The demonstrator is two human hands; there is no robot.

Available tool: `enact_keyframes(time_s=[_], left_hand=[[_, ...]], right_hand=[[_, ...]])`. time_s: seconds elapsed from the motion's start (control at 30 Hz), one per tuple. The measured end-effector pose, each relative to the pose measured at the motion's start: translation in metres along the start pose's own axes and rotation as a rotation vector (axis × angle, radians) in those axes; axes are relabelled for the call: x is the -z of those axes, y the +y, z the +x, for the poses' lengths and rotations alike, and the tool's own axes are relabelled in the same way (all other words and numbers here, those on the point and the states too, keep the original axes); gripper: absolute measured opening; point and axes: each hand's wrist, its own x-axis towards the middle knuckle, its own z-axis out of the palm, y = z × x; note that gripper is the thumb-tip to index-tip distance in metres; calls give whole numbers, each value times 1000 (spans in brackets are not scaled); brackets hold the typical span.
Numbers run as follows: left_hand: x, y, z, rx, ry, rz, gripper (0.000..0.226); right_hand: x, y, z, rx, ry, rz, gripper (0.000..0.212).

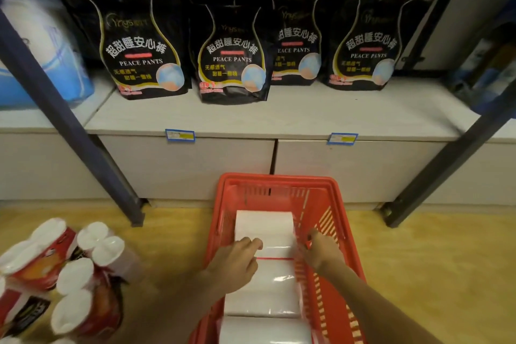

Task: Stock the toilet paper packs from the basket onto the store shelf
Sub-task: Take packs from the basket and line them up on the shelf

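Note:
A red plastic basket (pixel 329 204) stands on the floor in front of the shelf. Inside it lies a clear-wrapped pack of white toilet paper rolls (pixel 265 227), with more white rolls (pixel 264 329) nearer to me. My left hand (pixel 236 261) rests on the pack's left side with fingers curled over it. My right hand (pixel 319 250) reaches down along the pack's right side, against the basket wall. The pack still lies in the basket. The white store shelf (pixel 293 117) runs across above the basket.
Several black "Peace Pants" bags (pixel 233 56) stand at the back of the shelf, with bare board in front. Red-wrapped roll packs (pixel 67 274) lie on the yellow floor at left. Dark blue uprights (pixel 83 137) slant down on both sides. Blue-and-white packs (pixel 42 58) sit far left.

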Motion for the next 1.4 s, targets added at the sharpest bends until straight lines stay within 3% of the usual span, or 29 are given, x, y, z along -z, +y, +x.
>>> enact_keyframes(time_s=[0.23,0.37,0.43,0.5,0.63,0.8,1.23,1.4], left_hand=[[-18,20,-24,-142,-155,-15,48],[-33,34,-29,-290,-338,51,49],[-53,39,-29,-280,-521,63,41],[-47,43,-32,-274,-589,82,49],[-34,37,-40,-204,-489,3,74],[-43,34,-49,-95,-541,-49,72],[-40,41,-54,-41,-569,-107,75],[-44,41,-52,-72,-548,-85,81]], right_hand=[[-13,-2,29,-61,-58,84,41],[-24,-11,43,-79,-130,140,49],[-31,-15,49,-67,-182,147,61],[-37,-20,51,-76,-226,137,71],[-41,-27,48,-98,-257,130,75],[-41,-28,50,-130,-250,153,77],[-56,-22,41,-178,-226,281,79],[-58,-18,48,-264,-205,503,100]])
